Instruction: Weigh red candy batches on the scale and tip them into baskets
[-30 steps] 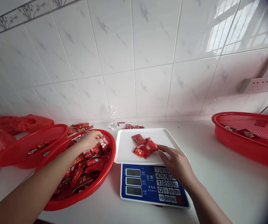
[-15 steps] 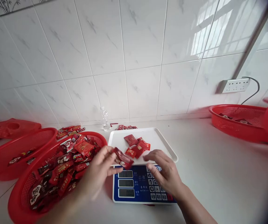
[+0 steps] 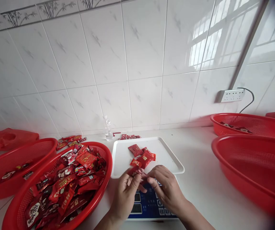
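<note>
A small red wrapped candy packet [image 3: 137, 172] is held up over the front edge of the scale's white tray [image 3: 168, 156]. My left hand [image 3: 125, 193] grips it between thumb and fingers. At the packet's right end, the fingers of my right hand [image 3: 167, 188] are closed in a pinch. Several other red packets [image 3: 145, 157] lie in a loose group on the tray. Below my hands is the scale's blue panel [image 3: 149, 207], with its displays and keys partly covered. To the left, a red basket [image 3: 107, 156] is heaped with wrapped candies [image 3: 64, 182].
Another red basket [image 3: 48, 144] at far left holds a few packets. Two red baskets [image 3: 247, 119] [image 3: 226, 156] stand at right. A clear plastic bottle [image 3: 108, 130] and loose packets [image 3: 129, 136] sit by the tiled wall. A power strip [image 3: 232, 95] is fixed there.
My left hand has carried the packet right, and my right hand has closed in on its end. The view has tilted up and turned right, showing more of a right-hand basket.
</note>
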Action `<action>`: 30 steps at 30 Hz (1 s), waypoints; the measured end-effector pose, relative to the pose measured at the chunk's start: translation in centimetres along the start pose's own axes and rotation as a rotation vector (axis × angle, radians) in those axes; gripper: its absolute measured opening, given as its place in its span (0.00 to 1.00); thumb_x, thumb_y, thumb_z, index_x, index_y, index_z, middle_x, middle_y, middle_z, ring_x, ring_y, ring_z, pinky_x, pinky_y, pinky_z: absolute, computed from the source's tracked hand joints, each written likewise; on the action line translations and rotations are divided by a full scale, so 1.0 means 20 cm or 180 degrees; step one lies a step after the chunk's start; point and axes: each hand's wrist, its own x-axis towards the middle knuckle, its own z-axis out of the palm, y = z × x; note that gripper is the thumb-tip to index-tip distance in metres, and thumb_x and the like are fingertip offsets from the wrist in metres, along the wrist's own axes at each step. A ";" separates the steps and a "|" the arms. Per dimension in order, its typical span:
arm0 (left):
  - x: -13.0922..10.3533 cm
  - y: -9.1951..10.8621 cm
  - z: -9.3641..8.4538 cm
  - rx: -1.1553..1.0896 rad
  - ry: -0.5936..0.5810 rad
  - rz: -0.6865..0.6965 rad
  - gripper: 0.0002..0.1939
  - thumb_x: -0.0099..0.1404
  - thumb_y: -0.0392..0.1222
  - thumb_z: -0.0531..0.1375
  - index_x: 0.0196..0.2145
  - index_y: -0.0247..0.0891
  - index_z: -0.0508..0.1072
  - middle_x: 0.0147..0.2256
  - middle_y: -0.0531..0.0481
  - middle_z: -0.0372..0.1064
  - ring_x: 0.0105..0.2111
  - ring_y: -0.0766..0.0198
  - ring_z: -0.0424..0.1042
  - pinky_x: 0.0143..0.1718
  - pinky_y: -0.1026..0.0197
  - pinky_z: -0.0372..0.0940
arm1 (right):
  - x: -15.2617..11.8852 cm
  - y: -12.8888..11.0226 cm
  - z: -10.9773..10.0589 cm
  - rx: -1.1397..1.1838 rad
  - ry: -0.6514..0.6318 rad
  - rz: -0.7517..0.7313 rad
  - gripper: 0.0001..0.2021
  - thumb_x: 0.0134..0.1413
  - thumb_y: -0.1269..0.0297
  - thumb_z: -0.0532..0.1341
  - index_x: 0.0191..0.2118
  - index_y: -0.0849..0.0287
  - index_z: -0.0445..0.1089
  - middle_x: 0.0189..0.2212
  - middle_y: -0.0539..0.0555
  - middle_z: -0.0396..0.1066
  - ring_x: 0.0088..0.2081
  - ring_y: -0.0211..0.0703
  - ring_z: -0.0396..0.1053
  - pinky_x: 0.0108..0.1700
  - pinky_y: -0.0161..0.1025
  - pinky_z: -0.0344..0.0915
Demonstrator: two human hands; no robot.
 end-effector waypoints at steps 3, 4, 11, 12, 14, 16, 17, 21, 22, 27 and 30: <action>0.03 -0.03 -0.04 -0.0366 0.0510 -0.0070 0.20 0.60 0.57 0.58 0.40 0.38 0.69 0.37 0.48 0.70 0.30 0.63 0.72 0.27 0.64 0.71 | 0.04 0.05 -0.02 -0.0550 -0.0145 0.0445 0.10 0.62 0.64 0.49 0.40 0.56 0.67 0.34 0.54 0.73 0.36 0.42 0.69 0.37 0.40 0.66; 0.03 -0.04 -0.06 -0.0469 0.0613 -0.0040 0.19 0.60 0.57 0.58 0.40 0.39 0.68 0.38 0.48 0.69 0.33 0.63 0.72 0.28 0.64 0.71 | 0.05 0.07 -0.03 -0.0731 -0.0278 0.0541 0.11 0.62 0.65 0.50 0.44 0.55 0.67 0.39 0.55 0.73 0.41 0.44 0.69 0.40 0.42 0.67; 0.02 -0.07 -0.12 -0.0454 0.0146 -0.0011 0.18 0.62 0.51 0.58 0.46 0.40 0.65 0.42 0.48 0.69 0.39 0.61 0.72 0.38 0.58 0.72 | 0.13 0.17 -0.07 -0.1112 -0.1834 0.0994 0.20 0.56 0.66 0.54 0.56 0.53 0.63 0.57 0.52 0.62 0.60 0.52 0.54 0.57 0.53 0.58; 0.02 -0.07 -0.12 -0.0426 0.0099 -0.0039 0.19 0.63 0.51 0.58 0.49 0.40 0.63 0.43 0.47 0.69 0.38 0.61 0.72 0.37 0.58 0.72 | 0.13 0.17 -0.08 -0.1064 -0.1864 0.1054 0.20 0.56 0.65 0.54 0.55 0.53 0.64 0.55 0.53 0.64 0.59 0.51 0.55 0.57 0.53 0.58; 0.02 -0.06 -0.12 -0.0367 0.0137 -0.0080 0.23 0.63 0.51 0.57 0.53 0.41 0.59 0.42 0.46 0.70 0.35 0.62 0.73 0.34 0.59 0.72 | 0.14 0.14 -0.10 -0.0914 -0.1722 0.1136 0.16 0.57 0.64 0.54 0.51 0.53 0.67 0.52 0.54 0.67 0.57 0.50 0.59 0.57 0.52 0.58; 0.02 -0.07 -0.10 -0.0278 0.0215 -0.0097 0.28 0.63 0.51 0.57 0.57 0.42 0.54 0.40 0.46 0.71 0.30 0.64 0.73 0.32 0.60 0.72 | 0.14 0.09 -0.11 -0.0604 -0.1423 0.1292 0.14 0.58 0.61 0.53 0.48 0.53 0.68 0.51 0.55 0.68 0.54 0.48 0.62 0.55 0.51 0.60; 0.01 -0.07 -0.10 -0.0223 0.0225 -0.0064 0.30 0.63 0.51 0.57 0.58 0.43 0.51 0.40 0.46 0.71 0.29 0.65 0.73 0.32 0.60 0.72 | 0.13 0.06 -0.11 -0.0330 -0.1307 0.1408 0.15 0.59 0.60 0.53 0.49 0.52 0.68 0.50 0.55 0.68 0.52 0.47 0.64 0.53 0.49 0.62; -0.01 -0.12 -0.07 0.0271 -0.0241 0.0382 0.31 0.66 0.50 0.54 0.61 0.40 0.48 0.39 0.42 0.72 0.35 0.61 0.73 0.35 0.61 0.70 | 0.13 -0.07 -0.06 0.1198 -0.1303 0.1855 0.21 0.57 0.57 0.55 0.56 0.51 0.59 0.40 0.52 0.71 0.40 0.41 0.69 0.42 0.41 0.68; -0.02 -0.13 -0.07 0.0433 -0.0365 0.0541 0.30 0.66 0.49 0.54 0.62 0.39 0.48 0.38 0.43 0.72 0.35 0.61 0.73 0.36 0.61 0.70 | 0.14 -0.09 -0.05 0.1415 -0.1291 0.1914 0.21 0.57 0.58 0.56 0.56 0.52 0.59 0.35 0.51 0.71 0.37 0.40 0.69 0.39 0.40 0.68; -0.02 -0.14 -0.09 0.0841 -0.0162 0.1127 0.30 0.68 0.44 0.52 0.63 0.39 0.44 0.27 0.53 0.67 0.26 0.68 0.67 0.30 0.66 0.65 | 0.26 -0.03 0.03 0.1196 -0.0888 0.1916 0.18 0.55 0.61 0.56 0.52 0.55 0.61 0.27 0.48 0.68 0.29 0.37 0.66 0.32 0.37 0.66; -0.02 -0.13 -0.11 0.0937 -0.0233 0.1323 0.28 0.69 0.42 0.51 0.62 0.40 0.45 0.26 0.55 0.64 0.25 0.69 0.65 0.30 0.67 0.64 | 0.36 0.05 0.06 0.0533 -0.1105 0.1804 0.17 0.56 0.61 0.53 0.51 0.56 0.63 0.28 0.51 0.71 0.29 0.39 0.69 0.33 0.40 0.67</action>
